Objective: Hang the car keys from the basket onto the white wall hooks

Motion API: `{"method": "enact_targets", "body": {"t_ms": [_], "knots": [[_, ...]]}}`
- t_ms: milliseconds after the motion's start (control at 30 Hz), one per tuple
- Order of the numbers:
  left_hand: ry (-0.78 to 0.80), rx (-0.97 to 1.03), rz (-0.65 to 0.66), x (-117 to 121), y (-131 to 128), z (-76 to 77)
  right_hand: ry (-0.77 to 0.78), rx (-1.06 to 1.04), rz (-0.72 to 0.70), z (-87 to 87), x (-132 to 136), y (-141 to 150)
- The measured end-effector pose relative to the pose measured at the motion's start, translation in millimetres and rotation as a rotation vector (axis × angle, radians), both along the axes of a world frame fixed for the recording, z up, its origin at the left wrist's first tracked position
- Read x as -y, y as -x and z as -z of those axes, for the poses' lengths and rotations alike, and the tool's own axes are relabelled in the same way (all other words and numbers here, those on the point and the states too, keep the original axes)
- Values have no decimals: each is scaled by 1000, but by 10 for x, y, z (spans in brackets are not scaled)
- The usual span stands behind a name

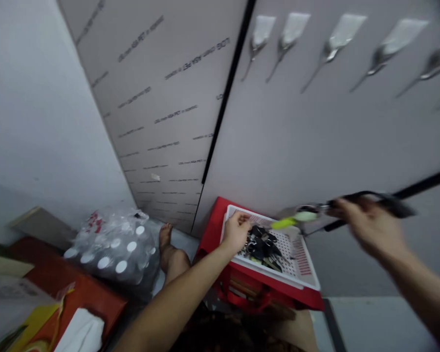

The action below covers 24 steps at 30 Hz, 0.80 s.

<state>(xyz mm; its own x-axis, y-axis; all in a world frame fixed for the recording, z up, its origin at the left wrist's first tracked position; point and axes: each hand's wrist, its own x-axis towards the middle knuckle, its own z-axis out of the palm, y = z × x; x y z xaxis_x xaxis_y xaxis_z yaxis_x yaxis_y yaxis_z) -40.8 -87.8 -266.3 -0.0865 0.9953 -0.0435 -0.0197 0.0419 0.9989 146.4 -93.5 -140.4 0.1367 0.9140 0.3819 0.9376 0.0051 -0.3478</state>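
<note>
My left hand (235, 231) rests with curled fingers on the near rim of a white perforated tray (300, 264), beside a heap of dark keys (262, 244) lying in it. The tray sits on a red box (216, 230). My right hand (366, 222) is raised to the right of the tray, motion-blurred, pinched on a key bunch with a black strap (385, 199) and a yellow-green tag (288, 222) that hangs over the tray's far corner.
Grey cabinet doors (286, 127) with a row of metal hooks (330, 46) stand right behind the tray. A shrink-wrapped pack of bottles (113, 244) lies at left, orange boxes (77, 293) and a tissue pack nearer. My bare foot (165, 237) rests on the floor between them.
</note>
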Motion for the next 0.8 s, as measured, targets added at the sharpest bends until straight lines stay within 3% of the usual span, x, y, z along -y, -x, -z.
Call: {"method": "enact_targets", "body": {"t_ms": [133, 267, 367, 433, 533, 600, 667, 800], "knots": [[31, 129, -37, -7, -18, -50, 127, -197, -132, 407, -121, 143], [46, 192, -45, 6, -44, -83, 192, -111, -314, 757, 25, 62], [55, 172, 21, 2, -88, -73, 272, 39, -440, 883, 118, -74], [64, 138, 70, -2, -122, -65, 315, 95, -463, 877, 125, -144], [73, 76, 155, -30, -168, -125, 358, 80, -457, 705, 58, -184], [74, 56, 242, -83, -201, -278, 315, 10, -435, 490, -13, -151], [70, 71, 334, -162, -244, -555, 250, -170, -425, 222, -79, -63], [-27, 175, 474, -301, -371, -1367, 143, -842, -528, -325, -161, 201]]}}
